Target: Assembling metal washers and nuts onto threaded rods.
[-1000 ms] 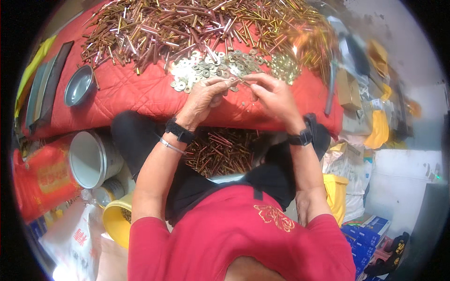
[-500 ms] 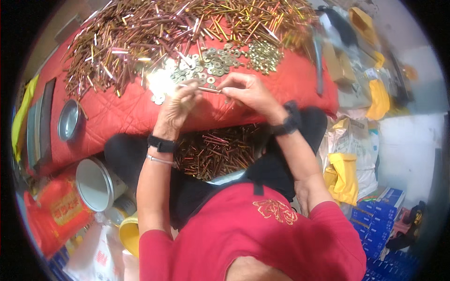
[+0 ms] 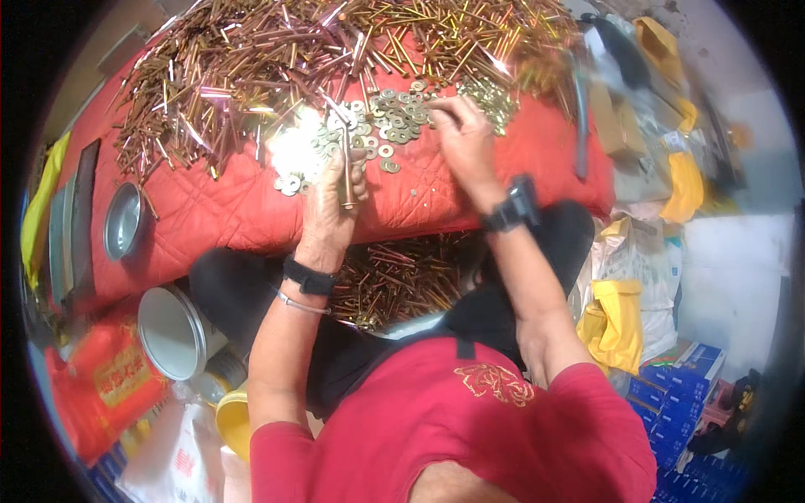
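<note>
My left hand (image 3: 334,197) is closed around a long metal bolt (image 3: 348,172), held nearly upright with its wider end toward me. Over the red quilted cover, my right hand (image 3: 464,138) reaches to the right edge of a heap of flat washers (image 3: 401,116). Its thumb and forefinger come together there, and whatever lies between the tips is too small to make out. Small shiny nuts (image 3: 496,111) lie heaped just beyond that hand. A large pile of copper-coloured bolts (image 3: 251,63) spreads over the far side of the cover.
More bolts (image 3: 394,281) lie below the table edge, between my legs. A metal bowl (image 3: 124,220) sits at the left on the red cover (image 3: 226,222). A white bucket (image 3: 172,334) stands lower left; yellow bags (image 3: 616,323) and blue boxes (image 3: 683,394) are at the right.
The bolt, earlier level between both hands, now stands nearly upright in my left hand alone. My right hand has left it and moved right and away from me to the washers.
</note>
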Demonstrator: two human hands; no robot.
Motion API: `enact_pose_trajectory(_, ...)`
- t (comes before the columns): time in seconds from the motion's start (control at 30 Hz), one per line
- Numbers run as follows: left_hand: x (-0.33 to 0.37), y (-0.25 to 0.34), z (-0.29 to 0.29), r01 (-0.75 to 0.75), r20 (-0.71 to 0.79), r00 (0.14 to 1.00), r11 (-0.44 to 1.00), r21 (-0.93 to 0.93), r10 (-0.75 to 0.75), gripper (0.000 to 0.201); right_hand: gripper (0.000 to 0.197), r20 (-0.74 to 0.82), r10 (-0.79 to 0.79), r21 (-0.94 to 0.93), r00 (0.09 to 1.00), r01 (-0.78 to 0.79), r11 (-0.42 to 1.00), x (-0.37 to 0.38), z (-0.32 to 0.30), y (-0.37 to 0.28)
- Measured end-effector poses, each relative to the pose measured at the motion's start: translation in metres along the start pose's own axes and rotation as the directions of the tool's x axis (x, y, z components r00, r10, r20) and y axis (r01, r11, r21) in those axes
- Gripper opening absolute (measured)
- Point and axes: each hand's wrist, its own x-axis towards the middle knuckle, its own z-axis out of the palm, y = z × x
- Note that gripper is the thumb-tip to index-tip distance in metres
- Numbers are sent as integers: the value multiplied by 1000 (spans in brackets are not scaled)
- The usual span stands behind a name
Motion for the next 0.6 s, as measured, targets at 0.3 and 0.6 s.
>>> enact_pose_trajectory(0.3, -1, 6, 2, -25, 10, 1000, 992, 124, 24, 19, 12, 350, -117, -400, 930, 261, 879, 10, -8, 53)
enact_pose_trajectory(0.6, -1, 1, -3, -17, 66, 998, 979, 203, 4, 14, 6, 400, -48, -457, 915, 244, 855, 7, -11, 43)
